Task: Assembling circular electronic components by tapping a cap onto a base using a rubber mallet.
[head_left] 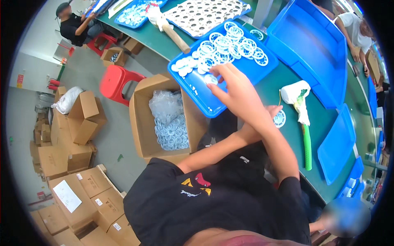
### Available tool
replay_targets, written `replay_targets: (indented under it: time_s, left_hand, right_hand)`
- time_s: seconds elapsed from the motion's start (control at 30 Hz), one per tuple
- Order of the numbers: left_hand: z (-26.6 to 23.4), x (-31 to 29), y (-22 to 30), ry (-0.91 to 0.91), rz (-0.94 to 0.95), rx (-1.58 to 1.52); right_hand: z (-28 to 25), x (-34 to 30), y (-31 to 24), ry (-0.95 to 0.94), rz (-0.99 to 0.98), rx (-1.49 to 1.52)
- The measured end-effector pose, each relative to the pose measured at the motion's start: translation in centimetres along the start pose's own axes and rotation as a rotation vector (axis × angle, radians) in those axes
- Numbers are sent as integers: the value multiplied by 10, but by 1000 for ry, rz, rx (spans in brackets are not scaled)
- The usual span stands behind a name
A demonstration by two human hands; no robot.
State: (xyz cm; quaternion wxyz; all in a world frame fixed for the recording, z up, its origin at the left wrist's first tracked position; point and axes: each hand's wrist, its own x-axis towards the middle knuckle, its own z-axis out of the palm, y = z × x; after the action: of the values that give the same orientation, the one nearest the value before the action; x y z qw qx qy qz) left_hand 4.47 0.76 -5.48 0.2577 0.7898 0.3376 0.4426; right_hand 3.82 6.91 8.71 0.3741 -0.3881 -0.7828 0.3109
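Note:
My arms cross, the right forearm over the left. Over the blue tray (pixel 242 88), my right hand (pixel 233 84) has thumb and fingers at the edges of a small white disc (pixel 211 79). My left hand (pixel 269 112) is partly hidden under the right forearm; its fingers are closed on a white slotted ring disc (pixel 279 119) beside the tray. A pile of similar ring discs (pixel 223 45) fills the tray's far part, with small white discs (pixel 183 65) heaped at its left. Right of my left hand lies a green-handled mallet (pixel 306 139), its head wrapped in white.
A wooden-handled mallet (pixel 175 37) lies near a perforated pale tray (pixel 205 16). Blue bins (pixel 314 53) stand at right. Below the green table (pixel 287 151) is an open carton (pixel 143 123) of ring discs, near a red stool (pixel 117 84). Other people work at left and right.

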Motion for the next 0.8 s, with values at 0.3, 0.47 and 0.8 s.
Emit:
replay_targets:
  time_s: [0.3, 0.47, 0.8]
  left_hand:
    - [4, -2, 2, 110, -83, -249]
    - [4, 2, 10, -57, -48, -45]
    - [-4, 5, 4, -31, -43, 9]
  right_hand:
    - [128, 121, 13, -50, -392, -376]
    - [210, 224, 61, 191, -273, -433]
    - [225, 246, 55, -252, 33, -599]
